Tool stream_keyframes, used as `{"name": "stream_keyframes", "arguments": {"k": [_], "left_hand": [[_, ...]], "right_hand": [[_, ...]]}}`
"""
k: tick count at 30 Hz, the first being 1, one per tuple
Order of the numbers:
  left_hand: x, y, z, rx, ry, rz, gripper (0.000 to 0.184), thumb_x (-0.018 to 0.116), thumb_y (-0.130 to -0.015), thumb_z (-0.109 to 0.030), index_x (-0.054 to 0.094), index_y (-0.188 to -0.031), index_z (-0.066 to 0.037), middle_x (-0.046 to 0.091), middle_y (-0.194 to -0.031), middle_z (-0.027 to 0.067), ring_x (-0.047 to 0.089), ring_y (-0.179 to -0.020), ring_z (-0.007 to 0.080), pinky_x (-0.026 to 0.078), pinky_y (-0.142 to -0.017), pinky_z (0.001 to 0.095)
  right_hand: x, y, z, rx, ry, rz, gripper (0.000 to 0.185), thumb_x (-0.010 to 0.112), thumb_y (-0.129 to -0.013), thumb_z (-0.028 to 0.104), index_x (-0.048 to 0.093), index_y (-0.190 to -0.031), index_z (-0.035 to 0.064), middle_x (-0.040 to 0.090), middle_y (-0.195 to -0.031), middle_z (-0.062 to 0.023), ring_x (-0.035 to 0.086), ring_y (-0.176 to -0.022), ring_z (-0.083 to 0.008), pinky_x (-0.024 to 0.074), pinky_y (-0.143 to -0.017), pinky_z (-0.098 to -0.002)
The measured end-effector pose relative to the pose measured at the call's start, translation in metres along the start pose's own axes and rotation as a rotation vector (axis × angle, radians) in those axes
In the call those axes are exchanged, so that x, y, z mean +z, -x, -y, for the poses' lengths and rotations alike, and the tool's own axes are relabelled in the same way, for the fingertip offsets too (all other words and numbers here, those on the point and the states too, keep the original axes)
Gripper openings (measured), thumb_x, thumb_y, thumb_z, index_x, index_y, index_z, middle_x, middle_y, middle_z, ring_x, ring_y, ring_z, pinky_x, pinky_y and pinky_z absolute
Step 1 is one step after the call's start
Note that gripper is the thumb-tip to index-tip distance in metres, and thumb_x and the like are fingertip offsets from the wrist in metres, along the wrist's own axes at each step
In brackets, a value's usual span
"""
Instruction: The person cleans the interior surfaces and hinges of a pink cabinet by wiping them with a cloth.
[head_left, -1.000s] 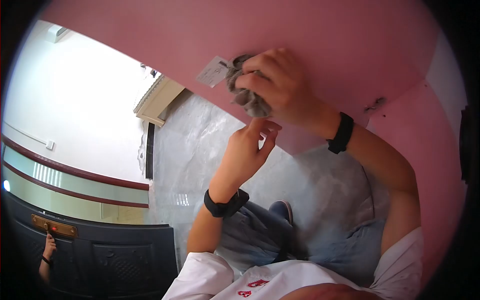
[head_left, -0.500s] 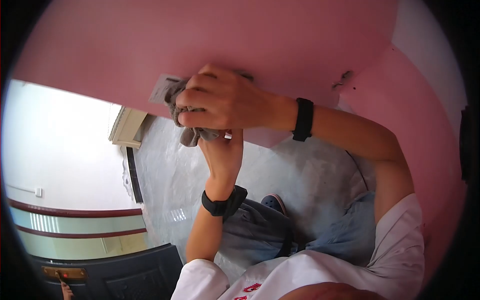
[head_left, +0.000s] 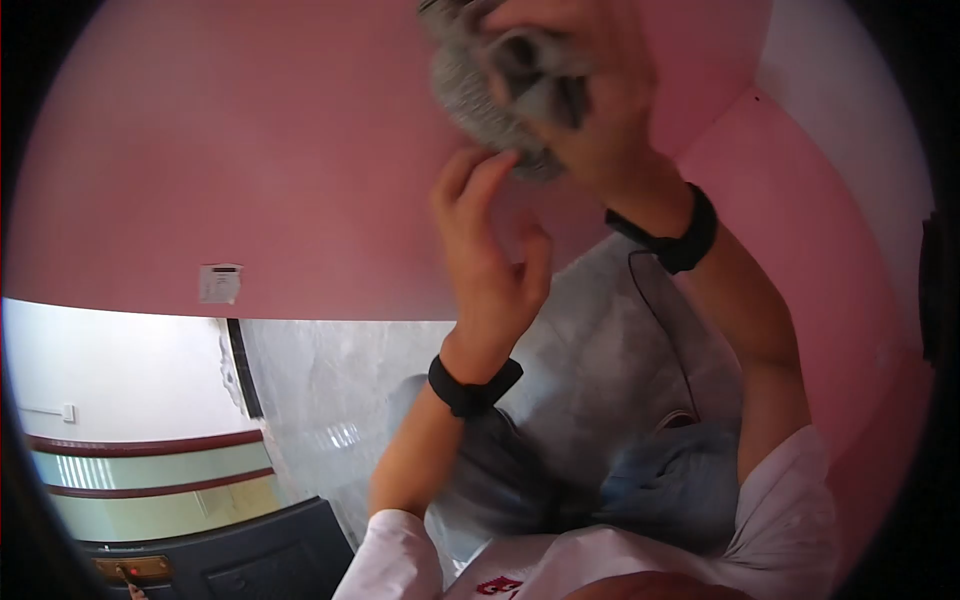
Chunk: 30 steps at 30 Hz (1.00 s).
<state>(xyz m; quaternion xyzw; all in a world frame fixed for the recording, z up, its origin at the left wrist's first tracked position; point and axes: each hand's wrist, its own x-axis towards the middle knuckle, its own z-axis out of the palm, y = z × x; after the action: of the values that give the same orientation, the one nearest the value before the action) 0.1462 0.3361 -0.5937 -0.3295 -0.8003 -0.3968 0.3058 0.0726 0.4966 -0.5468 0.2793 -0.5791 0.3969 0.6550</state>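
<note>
At far left, a small white label (head_left: 220, 284) sits uncovered on a broad pink panel (head_left: 300, 150), above a dark door (head_left: 265, 560) fitted with a brass plate (head_left: 132, 568). At center, the left hand (head_left: 490, 265) reaches up with its fingers loosely curled and parted, grasping nothing, its fingertips close to the lower edge of a bunched gray cloth (head_left: 480, 95); motion blur makes it hard to say whether they touch. To the right, the right hand (head_left: 610, 110) clutches that cloth in its fingers at the upper middle of the view, in front of the panel and well apart from the label. A black wristband (head_left: 690, 235) circles the right wrist, and a thin dark cord (head_left: 655, 315) trails over the gray floor (head_left: 590, 320) below.

The step in hand appears to be working the cloth over the pink surface, or regathering it between passes. A further pass calls for the folds to be well bunched in the right hand and laid evenly on the panel, with the left fingers kept out from under them.

Half a second earlier, the cloth overlaps the label, with both hands drawn together there; now it is up and to the right, the label is bare, and the hands are farther apart.
</note>
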Motion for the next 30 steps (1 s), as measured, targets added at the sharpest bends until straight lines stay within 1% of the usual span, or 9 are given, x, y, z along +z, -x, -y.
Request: {"name": "stream_keyframes", "arguments": {"k": [4, 9, 14, 16, 17, 20, 24, 28, 30], "left_hand": [[0.033, -0.011, -0.005, -0.019, 0.047, 0.180, 0.062, 0.055, -0.079, 0.011, 0.049, -0.139, -0.003, 0.044, -0.139, 0.0202, 0.052, -0.121, 0.0322, 0.048, -0.099, 0.0387], [0.054, -0.004, 0.001, -0.135, 0.203, 0.260, 0.064, 0.055, -0.080, 0.012, 0.046, -0.141, -0.005, 0.043, -0.138, 0.0206, 0.054, -0.119, 0.0331, 0.049, -0.097, 0.0388], [0.051, 0.015, 0.004, -0.168, 0.424, 0.231, 0.066, 0.052, -0.082, 0.013, 0.035, -0.145, 0.000, 0.046, -0.138, 0.0194, 0.064, -0.102, 0.0262, 0.053, -0.089, 0.0350], [0.037, 0.014, 0.004, -0.257, 0.472, 0.202, 0.067, 0.051, -0.082, 0.013, 0.033, -0.144, 0.001, 0.046, -0.138, 0.0196, 0.066, -0.094, 0.0239, 0.054, -0.084, 0.0341], [0.025, 0.016, 0.003, -0.334, 0.522, 0.179, 0.067, 0.051, -0.081, 0.014, 0.031, -0.144, 0.003, 0.047, -0.138, 0.0199, 0.067, -0.086, 0.0216, 0.055, -0.080, 0.0333], [-0.005, 0.022, 0.011, -0.229, 0.393, 0.166, 0.066, 0.050, -0.081, 0.014, 0.033, -0.143, 0.003, 0.047, -0.139, 0.0216, 0.068, -0.079, 0.0196, 0.055, -0.074, 0.0321], [-0.048, 0.039, 0.005, -0.211, 0.315, 0.189, 0.064, 0.048, -0.081, 0.014, 0.033, -0.143, 0.003, 0.045, -0.142, 0.0216, 0.068, -0.079, 0.0197, 0.055, -0.073, 0.0319], [-0.089, 0.057, 0.020, -0.257, 0.180, 0.113, 0.054, 0.048, -0.084, 0.013, 0.037, -0.136, 0.005, 0.062, -0.112, 0.0189, 0.068, -0.075, 0.0198, 0.055, -0.070, 0.0315], [-0.099, 0.071, 0.036, -0.312, 0.181, 0.020, 0.039, 0.047, -0.086, 0.012, 0.043, -0.125, 0.006, 0.067, -0.082, 0.0115, 0.068, -0.070, 0.0188, 0.055, -0.067, 0.0307]], "right_hand": [[-0.033, 0.014, -0.039, -0.029, 0.068, -0.020, 0.024, 0.078, -0.078, 0.013, 0.064, -0.095, 0.0047, 0.059, -0.096, -0.0098, 0.055, -0.086, -0.0244, 0.0451, -0.077, -0.0350], [-0.050, 0.041, -0.045, 0.190, 0.019, 0.061, 0.019, 0.071, -0.085, -0.001, 0.061, -0.101, -0.0002, 0.060, -0.103, -0.0099, 0.058, -0.095, -0.0219, 0.0464, -0.082, -0.0325], [-0.044, 0.052, -0.027, 0.207, 0.032, 0.015, 0.019, 0.073, -0.082, 0.003, 0.062, -0.098, 0.0031, 0.060, -0.100, -0.0083, 0.059, -0.091, -0.0209, 0.0472, -0.078, -0.0321], [-0.031, 0.045, -0.033, -0.105, 0.045, 0.066, 0.018, 0.073, -0.081, 0.010, 0.061, -0.093, 0.0038, 0.057, -0.094, -0.0094, 0.054, -0.084, -0.0244, 0.0447, -0.076, -0.0351], [-0.024, 0.043, -0.024, -0.104, 0.024, 0.067, 0.018, 0.073, -0.081, 0.010, 0.061, -0.093, 0.0038, 0.057, -0.094, -0.0094, 0.054, -0.084, -0.0244, 0.0447, -0.076, -0.0351], [0.001, 0.031, 0.003, -0.073, 0.029, 0.047, 0.015, 0.068, -0.082, 0.006, 0.058, -0.093, 0.0038, 0.055, -0.091, -0.0090, 0.053, -0.083, -0.0237, 0.0443, -0.075, -0.0348], [0.038, 0.027, 0.025, -0.099, 0.001, 0.056, 0.022, 0.076, -0.082, 0.019, 0.061, -0.089, 0.0052, 0.055, -0.089, -0.0087, 0.054, -0.082, -0.0227, 0.0448, -0.074, -0.0344], [0.072, 0.021, 0.070, -0.144, -0.048, 0.196, 0.030, 0.080, -0.081, 0.033, 0.065, -0.089, 0.0075, 0.055, -0.089, -0.0086, 0.056, -0.083, -0.0204, 0.0474, -0.070, -0.0351], [0.089, 0.022, 0.090, -0.187, -0.106, 0.230, 0.024, 0.079, -0.077, 0.023, 0.065, -0.091, 0.0081, 0.058, -0.091, -0.0069, 0.058, -0.083, -0.0206, 0.0475, -0.070, -0.0339]]}}
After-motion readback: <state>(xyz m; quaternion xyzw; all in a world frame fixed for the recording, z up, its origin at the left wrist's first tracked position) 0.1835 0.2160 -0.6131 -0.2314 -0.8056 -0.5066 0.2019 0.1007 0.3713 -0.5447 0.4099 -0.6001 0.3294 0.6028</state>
